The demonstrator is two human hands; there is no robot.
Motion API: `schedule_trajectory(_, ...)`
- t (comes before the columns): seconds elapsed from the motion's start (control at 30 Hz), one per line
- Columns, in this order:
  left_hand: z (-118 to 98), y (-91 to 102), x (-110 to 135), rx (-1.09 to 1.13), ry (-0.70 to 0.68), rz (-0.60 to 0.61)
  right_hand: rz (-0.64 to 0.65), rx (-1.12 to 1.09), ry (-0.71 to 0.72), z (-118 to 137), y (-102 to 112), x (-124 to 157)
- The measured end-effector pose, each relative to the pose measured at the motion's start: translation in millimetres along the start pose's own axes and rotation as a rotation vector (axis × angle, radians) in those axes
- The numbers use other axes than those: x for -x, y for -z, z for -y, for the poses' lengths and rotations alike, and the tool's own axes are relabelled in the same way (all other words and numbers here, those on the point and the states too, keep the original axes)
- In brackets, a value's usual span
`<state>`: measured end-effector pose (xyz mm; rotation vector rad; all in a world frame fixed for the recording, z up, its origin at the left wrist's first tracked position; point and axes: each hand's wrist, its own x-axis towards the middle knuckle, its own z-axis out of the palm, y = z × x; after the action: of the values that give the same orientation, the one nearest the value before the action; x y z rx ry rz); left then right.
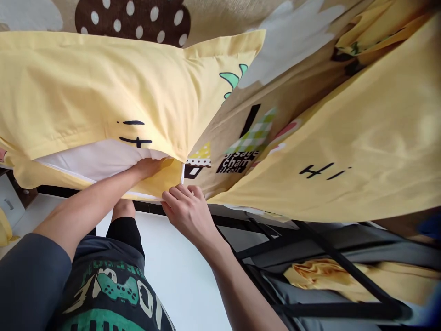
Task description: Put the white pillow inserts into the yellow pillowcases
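One yellow case (93, 87) lies on the bed (215, 131) at 10 o'clock, open, with a white pillow (89, 161) showing inside. The left hand (150, 167) reaches into it at 9 o'clock; its fingers are hidden, so I can't tell if they grip. The right hand (182, 202), at 8 o'clock, has its fingers pinched on the case's edge near a corner. I think the step is getting the pillow neat inside. The next move calls for a tight edge and a push toward 3 o'clock
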<state>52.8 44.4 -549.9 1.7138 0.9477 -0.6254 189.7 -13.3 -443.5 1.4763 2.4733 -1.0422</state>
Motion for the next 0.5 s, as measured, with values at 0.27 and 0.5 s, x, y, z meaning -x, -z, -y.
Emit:
schedule_trajectory(0.27, 20.8, 45.6, 31.5, 0.298, -0.239, 0.295, -0.009, -0.009, -0.026, -4.9, 0.4, 2.1)
schedule_trajectory(0.5, 25.8, 30.9, 31.1, 0.040, -0.211, 0.255, 0.072, 0.153, -0.042, 5.7, 5.1, -3.1)
